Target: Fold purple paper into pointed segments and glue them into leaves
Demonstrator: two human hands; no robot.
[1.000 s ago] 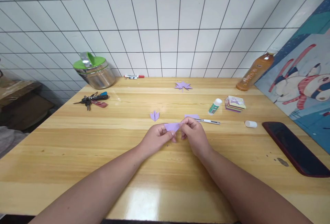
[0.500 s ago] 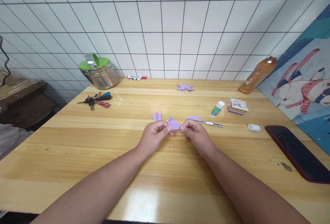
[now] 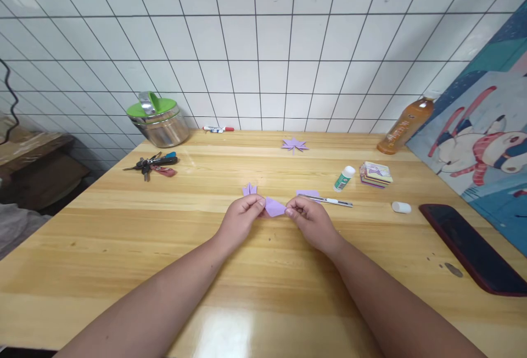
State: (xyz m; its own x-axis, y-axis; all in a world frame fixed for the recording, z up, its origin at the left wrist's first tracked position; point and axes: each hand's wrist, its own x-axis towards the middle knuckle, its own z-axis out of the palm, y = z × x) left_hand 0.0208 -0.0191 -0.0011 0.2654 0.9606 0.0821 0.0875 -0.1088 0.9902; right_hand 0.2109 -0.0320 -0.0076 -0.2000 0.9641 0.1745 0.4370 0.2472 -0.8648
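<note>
Between my two hands is a small folded piece of purple paper, raised a little over the wooden table. My left hand pinches its left end between thumb and fingers. At the right corner, the thumb and fingertips of my right hand are closed on it. Just beyond my left hand lies a folded purple paper shape with points. Past my right hand, a flat purple paper strip lies partly under a slim craft knife.
A purple paper maple leaf lies near the tiled wall. To the right are a glue stick, its white cap, a paper stack, a phone and a bottle. Keys and a steel pot stand left.
The paper has turned in my fingers, so its peak no longer points up and its right corner points at my right hand. The camera has tilted slightly upward.
</note>
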